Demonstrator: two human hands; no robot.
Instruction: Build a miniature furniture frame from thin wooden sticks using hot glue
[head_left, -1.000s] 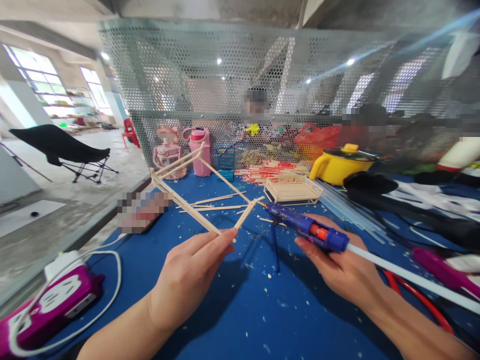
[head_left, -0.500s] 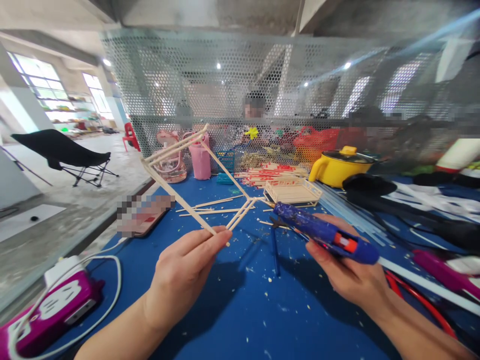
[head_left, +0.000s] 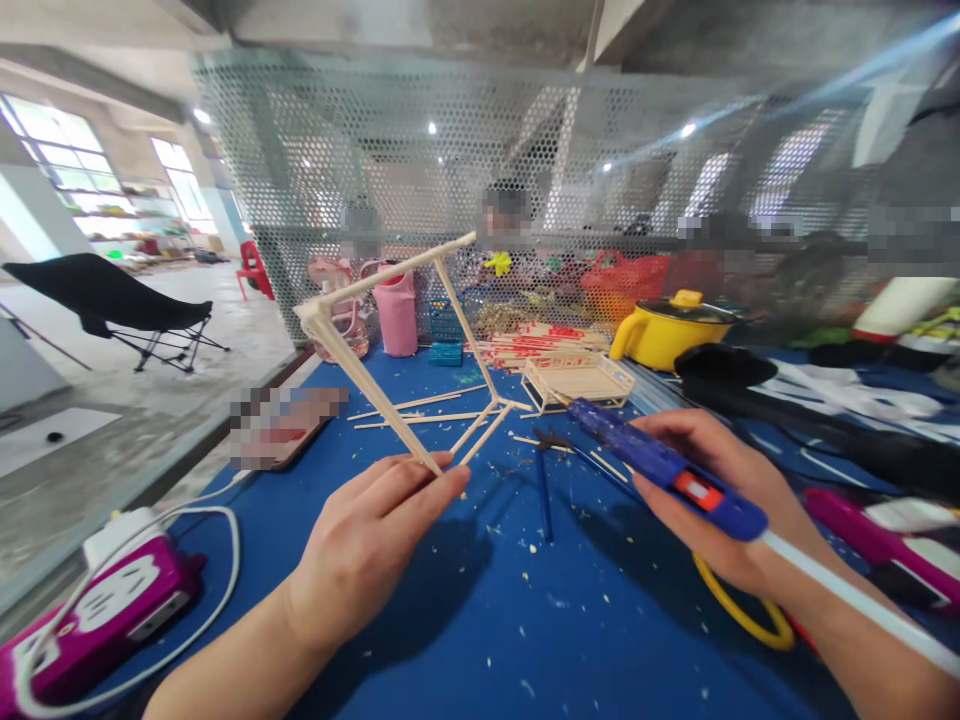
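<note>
A frame of thin wooden sticks (head_left: 373, 392) stands tilted above the table, its lower corner pinched between the thumb and fingers of my left hand (head_left: 379, 535). My right hand (head_left: 716, 500) is wrapped round a blue hot glue gun (head_left: 652, 462), with a long whitish glue stick (head_left: 847, 590) coming out of its back end. The gun's nozzle points left and sits a little to the right of the frame's right corner, apart from it. Below the gun, pliers with blue handles (head_left: 546, 495) lie on the table.
Behind the hands are a small wooden stick tray (head_left: 581, 383), a pile of red-tipped sticks (head_left: 536, 345), a yellow pot (head_left: 671, 335) and a pink cup (head_left: 396, 318). A phone (head_left: 300, 425) and a purple power strip (head_left: 97, 610) lie left. A perforated metal screen (head_left: 420, 180) stands behind.
My right hand has drawn the glue gun right and back, away from the frame's corner. My left hand has turned the stick frame, so its top bar now reaches further right.
</note>
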